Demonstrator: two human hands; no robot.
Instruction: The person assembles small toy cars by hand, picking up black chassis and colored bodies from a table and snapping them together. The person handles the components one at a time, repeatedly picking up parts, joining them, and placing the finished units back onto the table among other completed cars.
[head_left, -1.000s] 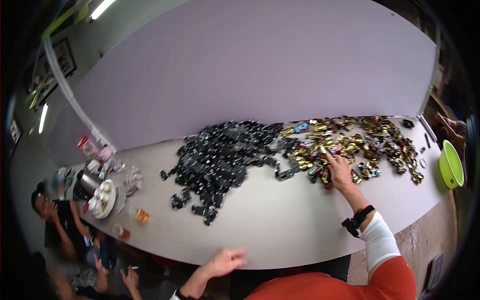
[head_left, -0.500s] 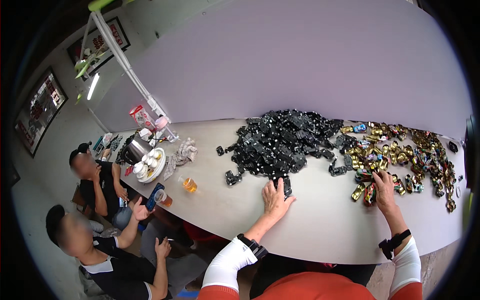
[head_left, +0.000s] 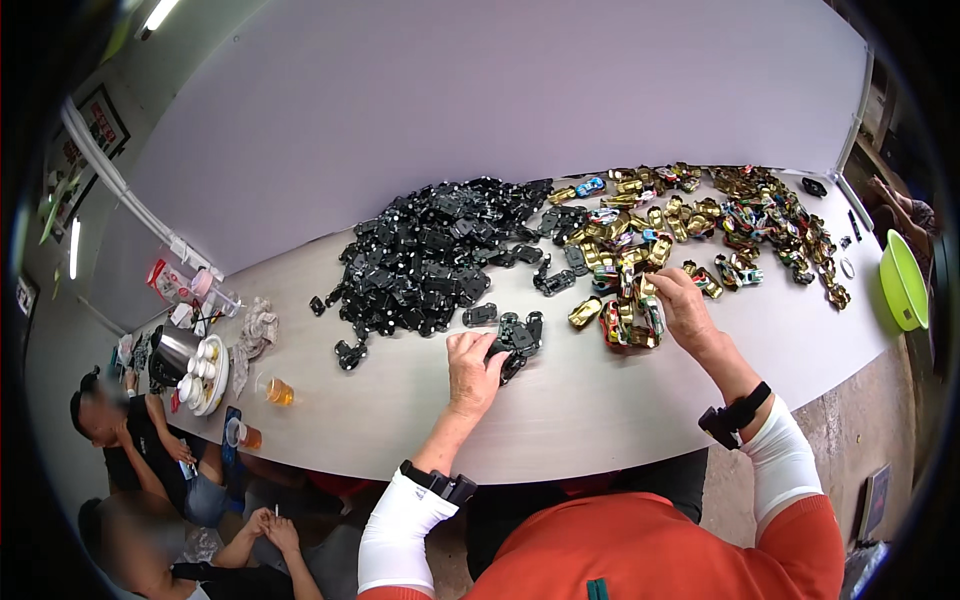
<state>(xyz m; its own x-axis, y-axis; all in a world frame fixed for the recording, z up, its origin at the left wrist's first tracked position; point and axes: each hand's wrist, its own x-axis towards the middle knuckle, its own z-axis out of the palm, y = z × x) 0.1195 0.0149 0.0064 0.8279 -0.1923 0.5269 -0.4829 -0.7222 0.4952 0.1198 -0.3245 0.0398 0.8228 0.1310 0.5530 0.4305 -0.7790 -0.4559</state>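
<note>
My left hand (head_left: pixel 472 378) is by a small cluster of black toy car chassis (head_left: pixel 518 338) in front of the big black pile. Its fingers are bent, with the thumb apart from them and against the cluster's left side. My right hand (head_left: pixel 690 312) has its fingertips together at the edge of a gold toy car body (head_left: pixel 648 290); its thumb is partly hidden. That body belongs to a cluster of gold and coloured car bodies (head_left: pixel 615 325) just left of the hand. A lone gold car body (head_left: pixel 585 313) lies beside the cluster.
A large heap of black chassis (head_left: pixel 420 260) stands at the back, with gold car bodies (head_left: pixel 770 215) spread right of it. At left are a tray of cups (head_left: pixel 207 380), a kettle (head_left: pixel 178 355), a rag (head_left: pixel 255 335) and a drink cup (head_left: pixel 277 390). A green basin (head_left: pixel 903 283) is far right; two people sit left.
The view has turned to the right. My left hand has drawn several black chassis away from the heap's edge. More car bodies now lie beside my right hand.
</note>
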